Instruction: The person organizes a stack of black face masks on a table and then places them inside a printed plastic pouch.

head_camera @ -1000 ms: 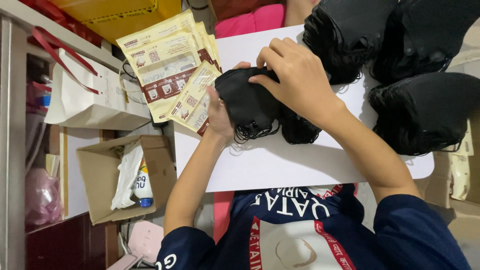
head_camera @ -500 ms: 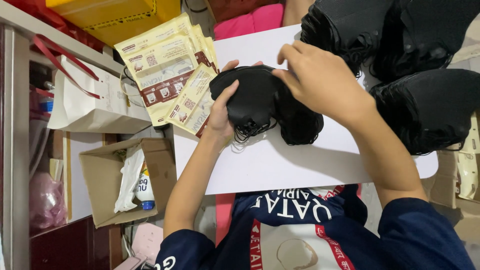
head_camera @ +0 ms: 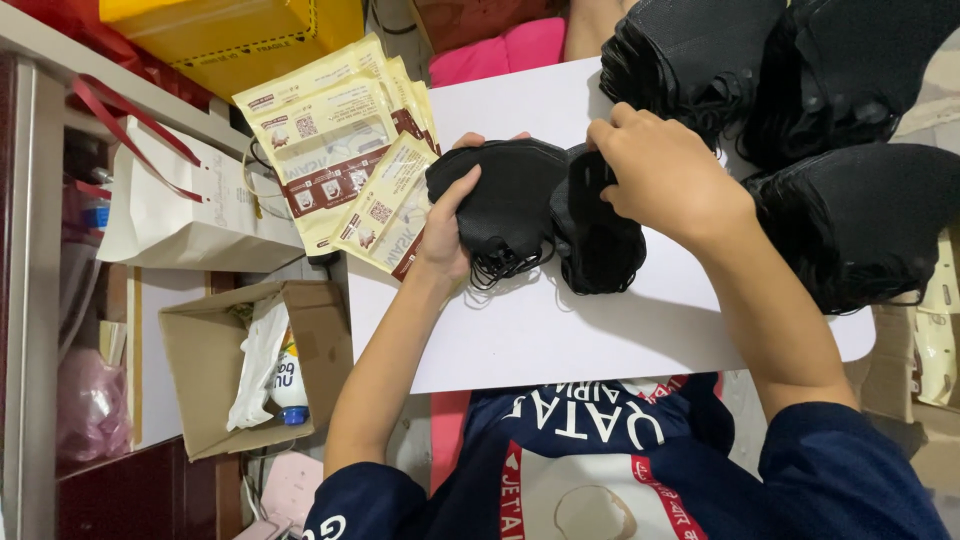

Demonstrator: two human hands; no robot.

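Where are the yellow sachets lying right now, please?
In the head view, the yellow sachets lie fanned at the white board's left edge, just beyond the left hand.

A white board [head_camera: 560, 340] carries 2 small stacks of black masks [head_camera: 545, 215], yellow packets [head_camera: 340, 150] and bigger mask piles [head_camera: 790, 100].

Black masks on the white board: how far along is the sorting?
Done: nothing bagged that I can see. In hand: the left hand holds a small mask bunch; the right hand grips another bunch. Left: three large piles and the stack of pouches.
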